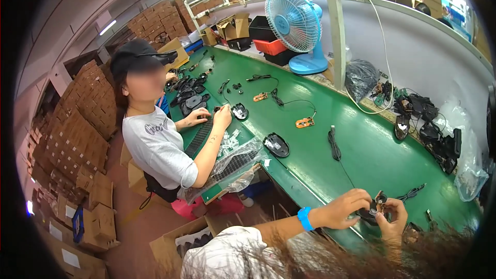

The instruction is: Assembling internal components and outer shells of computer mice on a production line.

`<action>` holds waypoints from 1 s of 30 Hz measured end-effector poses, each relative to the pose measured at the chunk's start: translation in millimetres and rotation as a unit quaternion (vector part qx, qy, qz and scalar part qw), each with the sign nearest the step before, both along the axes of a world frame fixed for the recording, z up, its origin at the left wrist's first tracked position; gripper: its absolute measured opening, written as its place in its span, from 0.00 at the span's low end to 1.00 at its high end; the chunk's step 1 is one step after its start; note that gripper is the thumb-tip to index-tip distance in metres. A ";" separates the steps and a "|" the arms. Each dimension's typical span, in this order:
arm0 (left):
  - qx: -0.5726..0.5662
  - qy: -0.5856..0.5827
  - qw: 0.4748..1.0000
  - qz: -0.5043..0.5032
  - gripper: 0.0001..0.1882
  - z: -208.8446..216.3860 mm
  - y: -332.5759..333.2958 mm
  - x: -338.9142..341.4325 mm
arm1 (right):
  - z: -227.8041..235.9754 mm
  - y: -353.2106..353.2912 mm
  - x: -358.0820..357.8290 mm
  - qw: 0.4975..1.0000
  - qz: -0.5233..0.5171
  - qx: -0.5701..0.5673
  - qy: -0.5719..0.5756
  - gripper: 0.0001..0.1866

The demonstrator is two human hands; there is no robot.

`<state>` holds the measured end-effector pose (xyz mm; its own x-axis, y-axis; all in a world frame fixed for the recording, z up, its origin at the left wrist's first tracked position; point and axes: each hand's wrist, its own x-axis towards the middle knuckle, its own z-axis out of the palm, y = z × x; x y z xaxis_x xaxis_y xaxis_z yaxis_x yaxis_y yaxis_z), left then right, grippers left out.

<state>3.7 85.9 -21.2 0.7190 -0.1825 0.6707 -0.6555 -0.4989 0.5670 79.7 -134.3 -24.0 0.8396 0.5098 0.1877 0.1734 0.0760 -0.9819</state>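
At the near right edge of the bench, both my hands work over a computer mouse that is in pieces. My left hand (343, 209), with a blue watch band on its wrist, curls its fingers onto a black mouse shell (367, 218), which is partly covered. Between the thumb and fingers of my right hand (393, 221) is a small brownish circuit board (381, 201) with a dark round part on top. A black coiled cable (334, 147) lies beyond, and its thin lead runs toward my hands.
A co-worker (160, 134) sits at left, handling a small part. On the green bench (248, 80) lie an open mouse shell (276, 145), orange circuit boards (305, 122), and a pile of black shells (191, 95). A blue fan (294, 23) stands behind; tangled mouse parts (439, 137) lie far right.
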 end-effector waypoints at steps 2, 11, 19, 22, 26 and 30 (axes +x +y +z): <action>0.026 0.002 0.999 0.027 0.22 -5.0 7.2 1.4 | -6.5 -4.4 1.7 0.998 -0.042 -0.018 -0.052 0.19; 0.078 0.060 0.995 0.021 0.13 -27.0 27.2 8.1 | 1.0 -6.6 0.6 0.889 -0.093 -0.140 -0.426 0.18; 0.072 0.078 0.994 0.022 0.08 -34.9 33.2 5.9 | 3.9 -17.1 -11.8 0.806 -0.105 -0.275 -0.513 0.20; 0.060 0.087 0.994 0.014 0.07 -36.4 30.4 4.2 | -4.7 -24.5 -14.8 0.799 -0.100 -0.283 -0.521 0.19; 0.057 0.094 0.994 0.016 0.06 -38.0 28.0 3.0 | 2.7 -22.0 -15.2 0.789 -0.107 -0.287 -0.533 0.18; 0.063 0.093 0.993 0.021 0.06 -40.8 27.5 1.3 | 2.9 -17.2 -19.5 0.787 -0.109 -0.296 -0.530 0.18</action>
